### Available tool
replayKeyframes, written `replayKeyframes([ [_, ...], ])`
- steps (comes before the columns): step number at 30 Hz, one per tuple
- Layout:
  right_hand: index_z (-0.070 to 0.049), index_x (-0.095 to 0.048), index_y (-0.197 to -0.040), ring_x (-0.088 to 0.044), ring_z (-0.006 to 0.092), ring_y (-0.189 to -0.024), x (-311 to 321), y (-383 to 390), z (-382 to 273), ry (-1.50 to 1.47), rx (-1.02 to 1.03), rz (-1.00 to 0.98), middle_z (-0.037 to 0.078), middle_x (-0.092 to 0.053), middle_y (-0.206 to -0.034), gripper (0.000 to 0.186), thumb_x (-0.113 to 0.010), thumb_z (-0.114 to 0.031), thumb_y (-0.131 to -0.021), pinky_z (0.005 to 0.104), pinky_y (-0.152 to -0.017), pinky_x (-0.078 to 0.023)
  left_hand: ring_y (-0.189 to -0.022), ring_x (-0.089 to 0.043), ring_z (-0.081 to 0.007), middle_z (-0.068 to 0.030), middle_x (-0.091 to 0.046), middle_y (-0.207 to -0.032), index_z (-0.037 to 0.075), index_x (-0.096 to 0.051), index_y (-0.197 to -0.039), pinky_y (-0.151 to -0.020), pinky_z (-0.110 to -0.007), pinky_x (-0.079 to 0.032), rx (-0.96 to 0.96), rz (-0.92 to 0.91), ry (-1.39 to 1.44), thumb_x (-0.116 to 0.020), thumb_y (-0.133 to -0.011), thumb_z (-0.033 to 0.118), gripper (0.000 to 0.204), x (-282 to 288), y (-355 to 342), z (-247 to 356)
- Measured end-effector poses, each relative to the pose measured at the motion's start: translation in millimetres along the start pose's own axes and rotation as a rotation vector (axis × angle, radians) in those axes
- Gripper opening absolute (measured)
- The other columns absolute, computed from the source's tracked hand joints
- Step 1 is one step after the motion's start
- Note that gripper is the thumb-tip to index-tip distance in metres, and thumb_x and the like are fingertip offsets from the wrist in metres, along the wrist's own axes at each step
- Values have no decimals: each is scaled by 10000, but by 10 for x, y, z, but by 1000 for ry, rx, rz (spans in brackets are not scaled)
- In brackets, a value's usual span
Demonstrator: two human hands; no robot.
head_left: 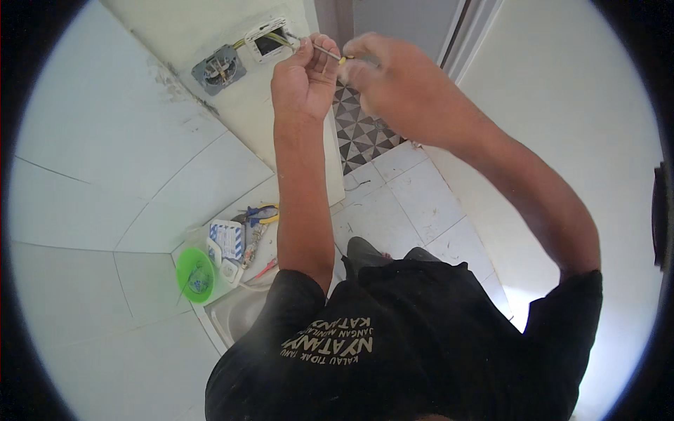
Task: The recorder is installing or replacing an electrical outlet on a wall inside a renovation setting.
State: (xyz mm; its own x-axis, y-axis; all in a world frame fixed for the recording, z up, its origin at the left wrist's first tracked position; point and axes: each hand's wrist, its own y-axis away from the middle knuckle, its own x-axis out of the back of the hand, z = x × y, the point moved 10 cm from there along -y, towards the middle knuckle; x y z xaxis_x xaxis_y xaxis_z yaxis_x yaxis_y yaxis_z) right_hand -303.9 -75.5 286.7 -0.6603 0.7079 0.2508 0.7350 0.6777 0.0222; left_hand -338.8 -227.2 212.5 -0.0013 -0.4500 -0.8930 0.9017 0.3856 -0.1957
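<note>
My right hand [386,81], slightly blurred, is closed around the handle end of a screwdriver [328,52] with a thin metal shaft and a bit of yellow at its collar. The shaft slants up and left past my left hand [307,81], whose palm shows and whose thumb and curled fingers close about it. Beyond the fingertips, a white-framed wall box [270,42] is set in the wall, with yellow-green wires coming out of it. On those wires hangs a grey socket mechanism [219,69], left of the box. My fingers partly hide the screwdriver's tip area.
Below left, a ledge carries a green bowl [184,270], blue-and-white packaging [226,237], pliers with blue-yellow handles [261,212] and a red tool [266,267]. Beside it is a metal sink [235,309]. A doorway with patterned floor tiles [358,130] lies behind my hands.
</note>
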Motion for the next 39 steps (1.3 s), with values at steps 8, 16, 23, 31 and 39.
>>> replayKeyframes([
  [8, 58, -611, -997, -675, 405, -752, 112, 152, -385, 742, 379, 177, 235, -655, -735, 235, -588, -60, -796, 468, -708, -559, -850, -635, -223, -122, -630, -888, -50, -563, -1006, -788, -339, -554, 9, 113, -67, -496, -999, 101, 166, -101, 98, -85],
  [16, 42, -567, -1039, -660, 429, -783, -33, 187, -242, 1072, 610, 123, 253, -656, -834, 243, -576, -63, -819, 493, -725, -534, -749, -670, -203, -120, -669, -858, -37, -630, -944, -712, -336, -572, -9, 200, -642, -608, -948, 142, 180, 78, 232, 177],
  [23, 7, -499, -1019, -660, 395, -734, 393, -463, 26, 368, 555, 488, 192, -650, -799, 284, -660, -160, -855, 464, -666, -514, -658, -649, -157, -66, -678, -727, 25, -681, -852, -635, -303, -523, -899, 632, -1622, -797, -786, 198, 218, -264, 714, 1227],
  [31, 2, -507, -970, -649, 413, -715, -226, -1338, -268, 445, 763, 392, 200, -650, -787, 328, -717, -203, -823, 465, -653, -516, -702, -652, -212, -23, -667, -741, 105, -665, -819, -620, -343, -498, -1279, 511, -2129, -838, -696, 209, 237, -553, 493, 1243],
  [39, 0, -468, -969, -655, 435, -712, -343, -1521, -322, 498, 759, 298, 222, -655, -739, 321, -686, -182, -820, 504, -642, -516, -733, -655, -210, 13, -658, -776, 120, -633, -883, -662, -359, -488, -1273, 576, -2161, -799, -695, 182, 257, -487, 449, 1212],
])
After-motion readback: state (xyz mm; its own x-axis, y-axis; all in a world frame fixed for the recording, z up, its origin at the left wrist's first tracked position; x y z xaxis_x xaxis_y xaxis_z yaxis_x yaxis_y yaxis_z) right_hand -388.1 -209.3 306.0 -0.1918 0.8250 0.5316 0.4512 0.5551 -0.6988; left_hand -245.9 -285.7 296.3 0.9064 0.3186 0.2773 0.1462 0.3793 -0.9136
